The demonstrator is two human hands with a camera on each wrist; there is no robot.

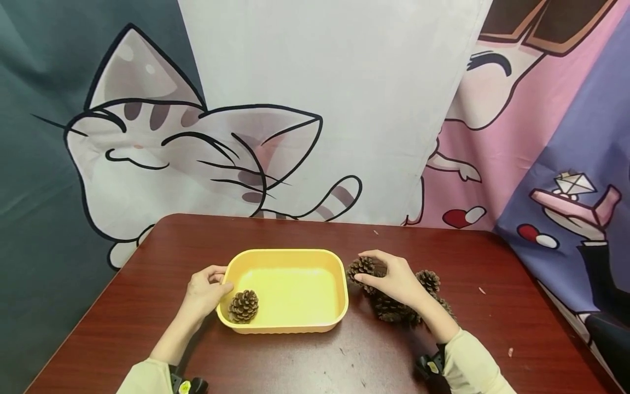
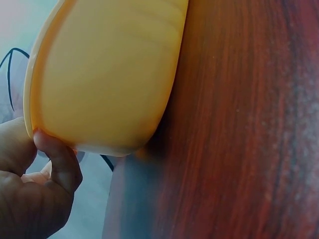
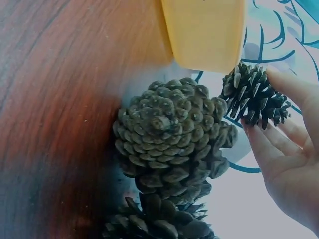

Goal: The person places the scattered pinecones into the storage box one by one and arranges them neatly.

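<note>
Works at a dark red-brown wooden table, glossy, with fine grain and rounded far corners. Bears a few pale flakes toward the right and dark specks in front. Faces a hanging cloth backdrop, grey-green at left, white in the middle, pink and violet-blue at right, printed with a smiling striped cat. Wears pale sleeves and a black wrist device on each arm.

Grips the left end of a yellow tub in the left hand, thumb over the rim, fingers curled outside. Pinches a pinecone in the right hand, thumb and fingers parted about the cone's width, lifted off the table just beside the tub's right end; cannot tell whether touching the rim.

Looks brown and rounded in that grasp, with stacked woody scales standing apart. Looks more tightly layered on the large pinecone below, seen from the right wrist.

Counts one tub, oblong and round-cornered; one second pinecone inside it, at the near left corner; one in the right hand. Counts at least three more in a heap of pinecones on the table at right, around the right forearm; cannot give an exact number, owing to overlap.
</note>
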